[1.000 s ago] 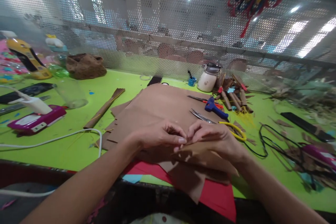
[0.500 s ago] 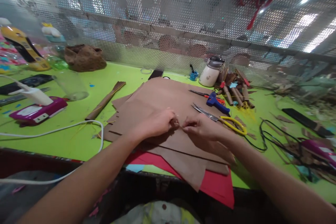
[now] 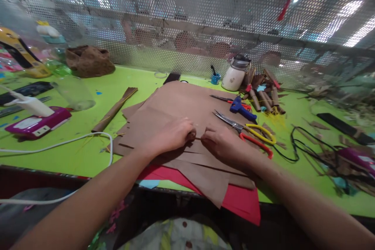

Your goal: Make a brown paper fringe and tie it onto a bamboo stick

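Observation:
Over a stack of brown paper sheets (image 3: 172, 101), my left hand (image 3: 177, 133) and my right hand (image 3: 218, 140) face each other with fingers pinched. A thin brown strip (image 3: 198, 138) stretches across the small gap between them, with an end in each hand. It looks like paper, though most of it is hidden by the fingers. Just right of my right hand lie scissors (image 3: 238, 125) with yellow and red handles. Behind those are a blue-handled tool (image 3: 241, 109) and another dark-bladed pair of scissors (image 3: 224, 99). Red paper (image 3: 243, 205) sticks out below the stack.
A rolled brown paper bundle (image 3: 115, 111) lies left of the stack. Farther left are a purple power strip (image 3: 38, 123), a white cable (image 3: 109, 144) and a clear bottle (image 3: 73, 91). A white jug (image 3: 233, 78) and small paper bundles (image 3: 265, 95) stand behind, before a perforated screen (image 3: 140, 39).
Both hands stay pinched over the paper, and the strip now shows straight between them. My right hand has turned slightly, baring the scissors' red handle. The view has shifted slightly.

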Action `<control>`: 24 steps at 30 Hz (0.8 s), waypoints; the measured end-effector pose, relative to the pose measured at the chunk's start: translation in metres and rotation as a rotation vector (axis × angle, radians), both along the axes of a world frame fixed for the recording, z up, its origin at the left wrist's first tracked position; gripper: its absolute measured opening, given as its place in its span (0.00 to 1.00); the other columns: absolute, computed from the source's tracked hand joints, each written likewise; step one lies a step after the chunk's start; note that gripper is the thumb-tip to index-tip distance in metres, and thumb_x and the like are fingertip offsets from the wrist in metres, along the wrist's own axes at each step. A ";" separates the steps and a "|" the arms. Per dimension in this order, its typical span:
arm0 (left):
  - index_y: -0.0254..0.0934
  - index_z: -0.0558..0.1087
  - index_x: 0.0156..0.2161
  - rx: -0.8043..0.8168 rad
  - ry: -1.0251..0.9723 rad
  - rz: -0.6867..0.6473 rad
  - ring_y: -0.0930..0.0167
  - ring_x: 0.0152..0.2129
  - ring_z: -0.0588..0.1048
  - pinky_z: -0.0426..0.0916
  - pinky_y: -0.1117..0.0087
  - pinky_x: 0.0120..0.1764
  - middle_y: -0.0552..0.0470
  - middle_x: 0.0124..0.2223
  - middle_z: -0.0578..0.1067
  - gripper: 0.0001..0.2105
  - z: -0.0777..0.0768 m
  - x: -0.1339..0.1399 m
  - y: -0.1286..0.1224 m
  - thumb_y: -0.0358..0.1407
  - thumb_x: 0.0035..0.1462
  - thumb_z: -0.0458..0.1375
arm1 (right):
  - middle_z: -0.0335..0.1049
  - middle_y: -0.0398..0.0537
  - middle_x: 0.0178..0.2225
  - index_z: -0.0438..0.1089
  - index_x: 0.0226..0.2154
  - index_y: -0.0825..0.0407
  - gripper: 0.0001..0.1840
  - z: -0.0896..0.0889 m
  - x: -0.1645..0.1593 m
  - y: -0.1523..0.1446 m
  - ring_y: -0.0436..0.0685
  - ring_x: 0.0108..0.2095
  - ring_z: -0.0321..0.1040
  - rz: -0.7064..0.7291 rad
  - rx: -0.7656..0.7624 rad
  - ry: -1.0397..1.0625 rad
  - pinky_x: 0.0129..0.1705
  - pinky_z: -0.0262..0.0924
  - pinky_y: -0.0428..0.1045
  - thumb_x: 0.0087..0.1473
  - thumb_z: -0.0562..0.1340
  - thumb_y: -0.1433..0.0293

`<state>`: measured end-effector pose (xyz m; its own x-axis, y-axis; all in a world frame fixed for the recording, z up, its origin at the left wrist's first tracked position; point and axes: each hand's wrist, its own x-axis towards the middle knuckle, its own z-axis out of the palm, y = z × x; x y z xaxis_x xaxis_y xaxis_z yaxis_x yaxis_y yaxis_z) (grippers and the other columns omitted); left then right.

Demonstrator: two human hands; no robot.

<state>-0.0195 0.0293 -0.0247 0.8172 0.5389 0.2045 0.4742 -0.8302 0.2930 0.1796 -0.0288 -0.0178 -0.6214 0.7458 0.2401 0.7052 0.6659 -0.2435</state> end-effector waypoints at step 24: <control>0.34 0.68 0.33 0.205 0.201 0.014 0.68 0.31 0.68 0.62 0.68 0.34 0.48 0.34 0.71 0.07 0.016 -0.001 -0.022 0.27 0.57 0.48 | 0.65 0.53 0.32 0.67 0.31 0.56 0.07 -0.005 0.004 -0.016 0.58 0.33 0.56 -0.003 0.278 -0.404 0.31 0.50 0.50 0.56 0.54 0.78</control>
